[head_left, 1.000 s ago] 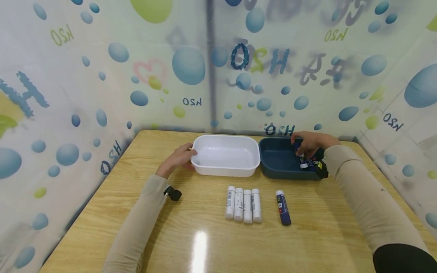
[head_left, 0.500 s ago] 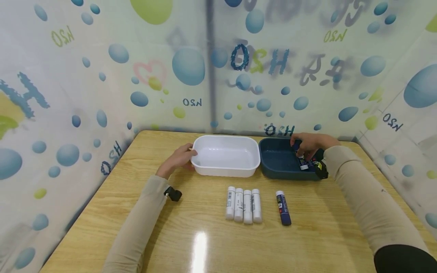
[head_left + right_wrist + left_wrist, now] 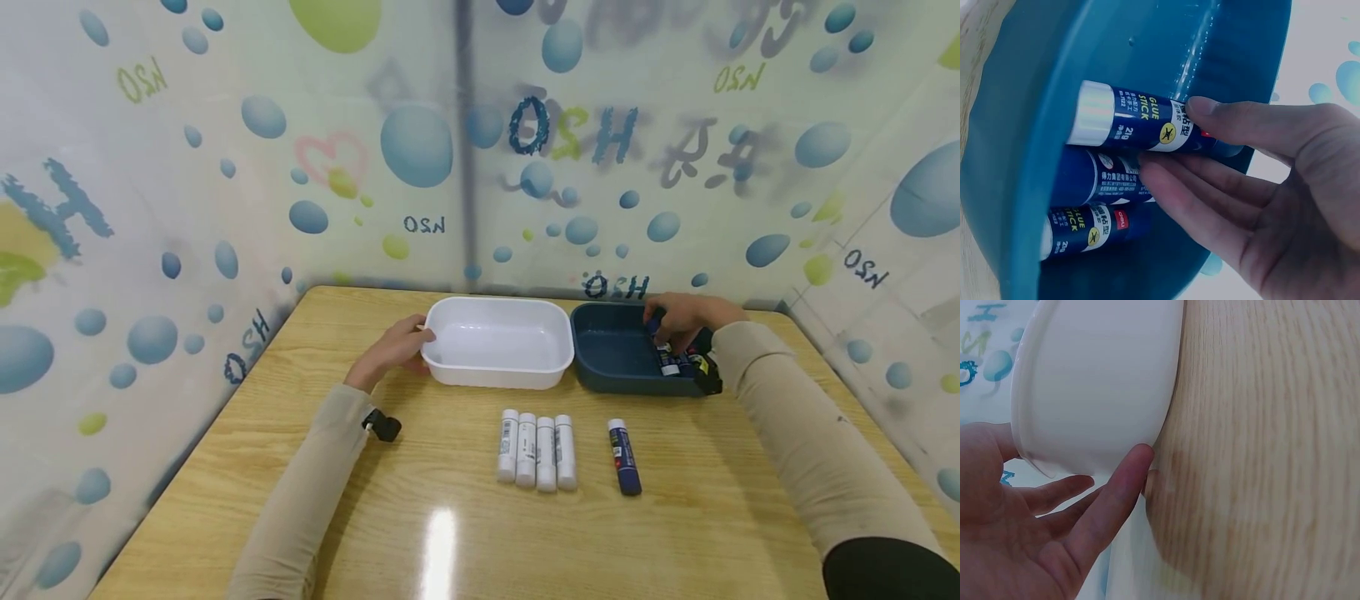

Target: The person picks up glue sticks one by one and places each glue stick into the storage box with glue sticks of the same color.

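My left hand holds the left end of a white plastic bin. Its thumb goes over the rim, and the fingers lie against the outer wall in the left wrist view. Inside the dark blue bin, my right hand pinches a blue glue stick with a white end between thumb and fingers. Two more glue sticks, a middle one and a lower one, lie beside it in the bin, partly hidden by the hand and the bin's wall.
Several white tubes lie side by side on the wooden table in front of the white bin. A blue glue stick with a white end lies apart to their right. A patterned curtain rises behind both bins.
The held glue stick has shifted very slightly toward the near wall of the dark blue bin. My left hand keeps its hold on the white bin.
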Demonstrator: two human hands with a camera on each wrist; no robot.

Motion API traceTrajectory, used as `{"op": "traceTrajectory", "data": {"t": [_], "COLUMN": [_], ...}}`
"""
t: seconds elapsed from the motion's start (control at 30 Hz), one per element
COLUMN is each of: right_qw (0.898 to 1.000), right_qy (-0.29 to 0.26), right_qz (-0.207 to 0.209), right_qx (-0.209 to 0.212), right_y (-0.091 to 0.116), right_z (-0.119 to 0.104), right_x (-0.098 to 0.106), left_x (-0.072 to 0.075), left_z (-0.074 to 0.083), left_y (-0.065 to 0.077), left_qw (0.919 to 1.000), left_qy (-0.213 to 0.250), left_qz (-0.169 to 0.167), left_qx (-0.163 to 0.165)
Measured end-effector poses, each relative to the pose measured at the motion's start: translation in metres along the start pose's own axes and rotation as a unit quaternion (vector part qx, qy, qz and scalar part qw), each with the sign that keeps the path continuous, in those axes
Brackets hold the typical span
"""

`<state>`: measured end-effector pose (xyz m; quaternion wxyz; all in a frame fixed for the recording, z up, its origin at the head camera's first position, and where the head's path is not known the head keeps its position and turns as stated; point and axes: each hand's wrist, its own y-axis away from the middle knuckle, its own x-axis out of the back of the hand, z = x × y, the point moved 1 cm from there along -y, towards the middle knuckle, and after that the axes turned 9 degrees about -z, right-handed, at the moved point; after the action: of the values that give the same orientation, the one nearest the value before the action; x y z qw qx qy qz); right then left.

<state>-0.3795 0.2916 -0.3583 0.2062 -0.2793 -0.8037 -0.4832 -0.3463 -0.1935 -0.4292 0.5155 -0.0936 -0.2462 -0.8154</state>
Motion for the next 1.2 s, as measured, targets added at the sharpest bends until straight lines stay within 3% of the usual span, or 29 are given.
{"op": "traceTrajectory", "data": {"t": [0.47, 1.2], "right_qw": [0.999, 0.998], "right_qy": [-0.007, 0.028], "right_qz": [0.038, 0.017], "right_qx": [-0.014, -0.051], "right_y": [-0.005, -0.009], "right_z": [0.011, 0.014], "right_x": [0.001, -0.004], "left_x": [0.000, 0.001], "left_z": [-0.001, 0.001], "left_y": [0.000, 0.002], "left_qw": [1.0000, 1.0000], "left_qy": [-0.004, -0.008], "left_qz": [0.001, 0.003], "left_qx": [0.007, 0.004]}}
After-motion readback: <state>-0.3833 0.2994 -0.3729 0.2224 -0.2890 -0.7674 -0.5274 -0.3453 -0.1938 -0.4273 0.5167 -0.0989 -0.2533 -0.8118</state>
